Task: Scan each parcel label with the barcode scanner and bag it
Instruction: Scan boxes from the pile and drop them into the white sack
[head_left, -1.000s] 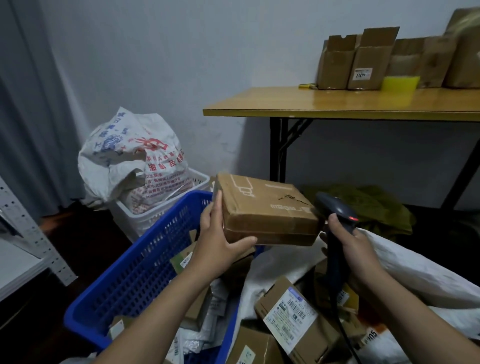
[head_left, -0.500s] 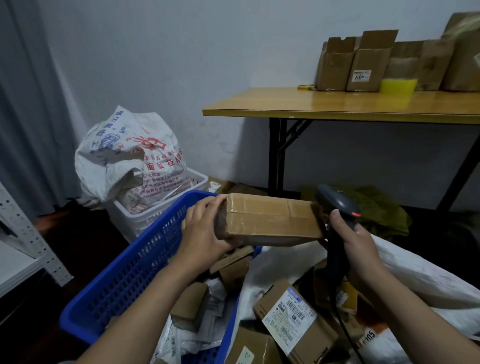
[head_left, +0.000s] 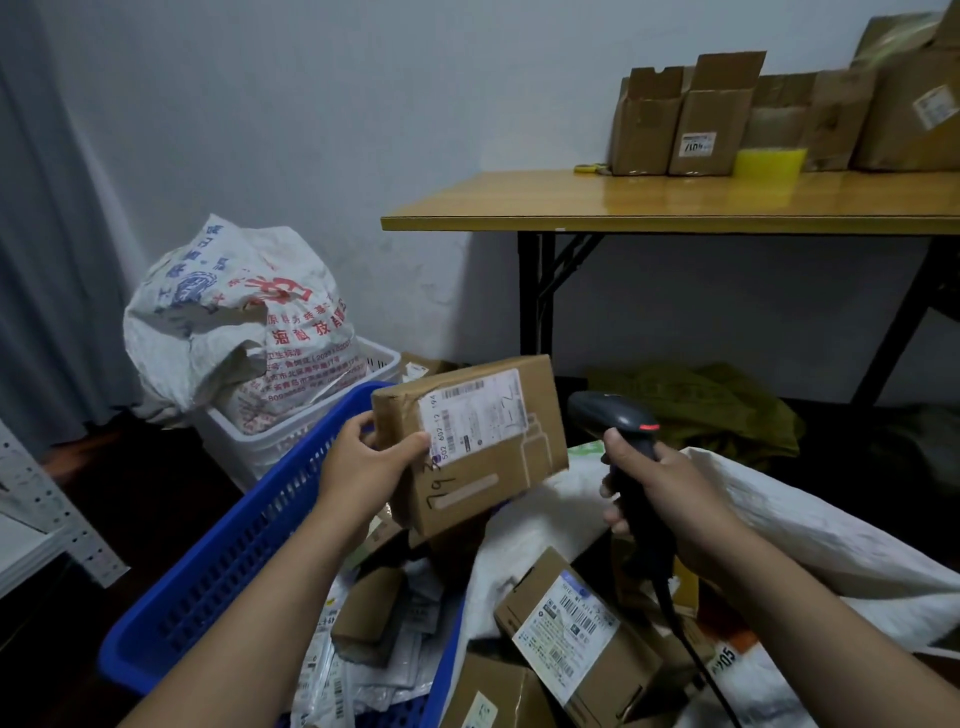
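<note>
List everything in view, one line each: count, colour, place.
held parcel: one, brown, white label, in the left hand above the blue basket
barcode scanner: one, dark grey, red light, in the right hand
blue basket: one, lower left, small parcels inside
white basket: one, behind the blue one, holding a printed sack
woven bag: one, white, lower right, labelled boxes in it
table: one, yellow top, black legs, upper right
cardboard boxes: several, brown, on the table
green cloth: one, under the table
left hand: one, grips the parcel's left end
right hand: one, grips the scanner's handle
</note>
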